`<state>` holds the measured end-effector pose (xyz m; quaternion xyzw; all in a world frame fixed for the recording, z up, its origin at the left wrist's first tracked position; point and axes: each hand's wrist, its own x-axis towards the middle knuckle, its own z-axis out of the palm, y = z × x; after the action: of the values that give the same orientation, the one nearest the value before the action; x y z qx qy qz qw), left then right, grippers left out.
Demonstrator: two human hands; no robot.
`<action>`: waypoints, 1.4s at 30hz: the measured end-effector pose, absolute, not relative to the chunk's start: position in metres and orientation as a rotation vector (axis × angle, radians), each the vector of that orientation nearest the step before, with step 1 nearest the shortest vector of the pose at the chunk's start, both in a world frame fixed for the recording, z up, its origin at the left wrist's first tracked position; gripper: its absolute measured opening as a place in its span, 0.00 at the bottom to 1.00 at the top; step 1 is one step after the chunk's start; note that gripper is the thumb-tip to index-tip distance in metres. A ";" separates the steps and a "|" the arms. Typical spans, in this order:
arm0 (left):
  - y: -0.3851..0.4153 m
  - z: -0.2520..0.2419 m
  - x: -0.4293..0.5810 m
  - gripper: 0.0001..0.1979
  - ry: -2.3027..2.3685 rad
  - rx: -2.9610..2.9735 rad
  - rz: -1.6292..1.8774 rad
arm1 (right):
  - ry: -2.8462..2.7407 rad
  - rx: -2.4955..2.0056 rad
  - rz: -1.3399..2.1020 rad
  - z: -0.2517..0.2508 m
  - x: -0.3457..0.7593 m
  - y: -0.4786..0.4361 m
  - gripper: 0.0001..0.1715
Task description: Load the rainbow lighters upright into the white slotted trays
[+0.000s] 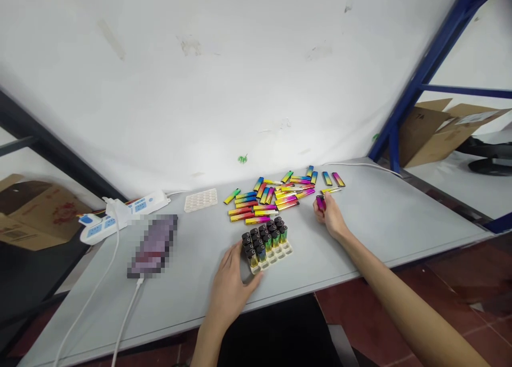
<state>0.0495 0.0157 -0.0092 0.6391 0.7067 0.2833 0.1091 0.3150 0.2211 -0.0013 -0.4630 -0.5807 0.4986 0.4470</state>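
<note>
My left hand [230, 284] grips the near left corner of a cream plastic tray [280, 254], thumb along its front and fingers along its left side. Several lighters [267, 240] with black tops stand upright in the tray's slots; the front-right slots hold none. My right hand [332, 216] is closed around a purple-pink lighter [320, 201], mostly covered by the fingers, to the right of the tray. Behind the tray, a loose pile of shiny multicoloured lighters [286, 198] lies flat. A yellow lighter [331, 190] lies just beyond my right hand.
A second slotted tray [200, 200] lies near the wall. On the left are a power strip [124, 217] and a blurred dark phone [154, 247] with a white cable [128, 316]. A blue frame [394, 143] and a cardboard box [440, 132] stand on the right.
</note>
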 end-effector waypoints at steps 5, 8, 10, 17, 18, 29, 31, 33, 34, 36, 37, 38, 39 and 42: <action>0.015 -0.008 0.050 0.35 2.076 1.877 0.815 | -1.472 -1.163 1.129 -0.001 0.313 0.216 0.28; 0.015 -0.007 0.050 0.36 2.066 1.883 0.805 | -1.582 -1.220 1.005 -0.001 0.310 0.206 0.21; 0.015 -0.008 0.050 0.37 2.065 1.882 0.799 | -1.668 -1.204 0.933 0.001 0.307 0.194 0.19; 0.015 -0.011 0.049 0.36 2.028 1.917 0.840 | -1.836 -1.171 0.811 0.038 0.288 0.127 0.15; 0.015 -0.011 0.049 0.36 2.020 1.921 0.853 | -1.835 -1.132 0.839 0.043 0.284 0.119 0.15; 0.015 -0.003 0.051 0.35 1.986 1.866 0.838 | -1.920 -1.110 0.825 0.017 0.245 0.091 0.12; 0.014 -0.004 0.051 0.35 1.987 1.866 0.842 | -1.991 -1.145 0.738 0.016 0.241 0.090 0.10; 0.014 -0.005 0.050 0.35 1.983 1.876 0.854 | -2.059 -1.209 0.625 0.018 0.238 0.088 0.09; 0.014 -0.005 0.050 0.35 1.978 1.887 0.864 | -2.087 -1.240 0.570 0.019 0.237 0.086 0.10; 0.014 -0.006 0.050 0.35 1.964 1.916 0.883 | -2.137 -1.275 0.501 0.023 0.237 0.082 0.12; 0.014 -0.006 0.050 0.35 1.957 1.931 0.890 | -2.157 -1.284 0.492 0.025 0.239 0.081 0.13; 0.014 -0.006 0.049 0.35 1.956 1.941 0.893 | -2.174 -1.295 0.495 0.027 0.241 0.081 0.15; 0.014 -0.006 0.049 0.35 1.957 1.946 0.892 | -2.185 -1.314 0.502 0.028 0.246 0.082 0.18; 0.013 -0.005 0.049 0.35 1.970 1.937 0.886 | -2.143 -1.431 0.471 0.028 0.269 0.102 0.25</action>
<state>0.0493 0.0133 -0.0055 0.6628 0.6742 0.3030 0.1197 0.2687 0.1016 0.0284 -0.5277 -0.7904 0.1737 0.2582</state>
